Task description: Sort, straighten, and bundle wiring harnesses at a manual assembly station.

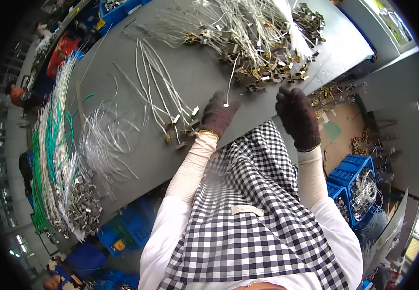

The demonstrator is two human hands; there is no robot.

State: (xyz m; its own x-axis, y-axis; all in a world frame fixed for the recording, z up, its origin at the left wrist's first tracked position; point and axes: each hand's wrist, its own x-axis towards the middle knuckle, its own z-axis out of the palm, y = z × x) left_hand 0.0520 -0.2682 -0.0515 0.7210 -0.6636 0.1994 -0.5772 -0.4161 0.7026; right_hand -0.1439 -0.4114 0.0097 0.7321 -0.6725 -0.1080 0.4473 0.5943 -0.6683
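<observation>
No text is showing legibly. A pale label (pixel 247 210) is lying on the checked apron (pixel 257 244), its marks appearing too small to read; the cables' (pixel 159 81) white tags (pixel 176 119) are looking equally unreadable.

Factory workshop, grey worktable (pixel 199 72), heaped wires (pixel 248 34) with metal fittings (pixel 274 67), blue plastic crates (pixel 343 174)

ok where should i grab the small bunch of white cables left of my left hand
Probably grip the white cables toward their far end, coming from above and from the right, where your left hand is: the strands draw closer together there, while their near ends fan out among metal clips.
</observation>
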